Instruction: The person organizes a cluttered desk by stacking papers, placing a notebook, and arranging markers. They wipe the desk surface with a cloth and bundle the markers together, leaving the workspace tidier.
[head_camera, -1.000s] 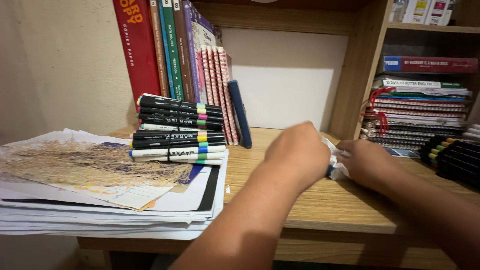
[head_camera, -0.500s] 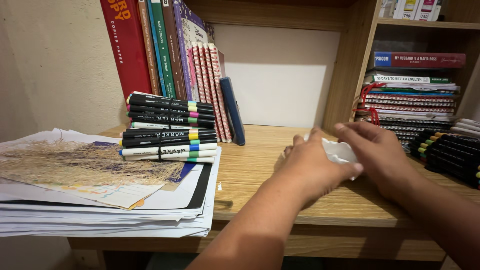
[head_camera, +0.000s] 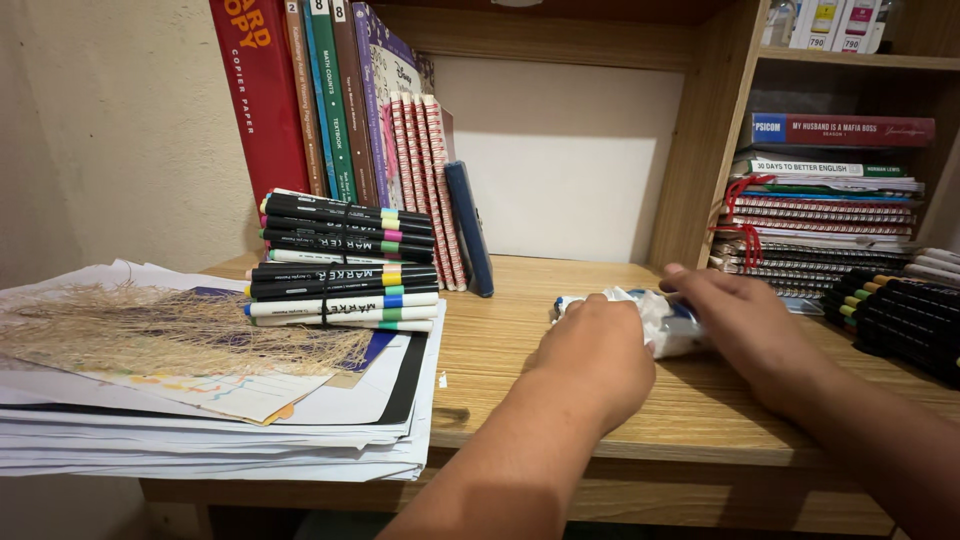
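Observation:
Both of my hands rest on a wooden desk (head_camera: 560, 400) around a crumpled white wrapper (head_camera: 650, 315) with a bit of blue showing. My left hand (head_camera: 590, 355) is curled over the wrapper's near left side. My right hand (head_camera: 745, 320) grips its right end from behind, fingers pointing left. What lies inside the wrapper is hidden.
A bundle of black and white markers (head_camera: 345, 262) lies on a stack of papers (head_camera: 200, 400) at the left. Upright books (head_camera: 350, 120) lean at the back. Stacked notebooks (head_camera: 830, 215) fill the right shelf, with more black markers (head_camera: 900, 305) at the right edge.
Both hands and the white wrapper have shifted slightly left across the desk. My left hand now covers the wrapper's near side.

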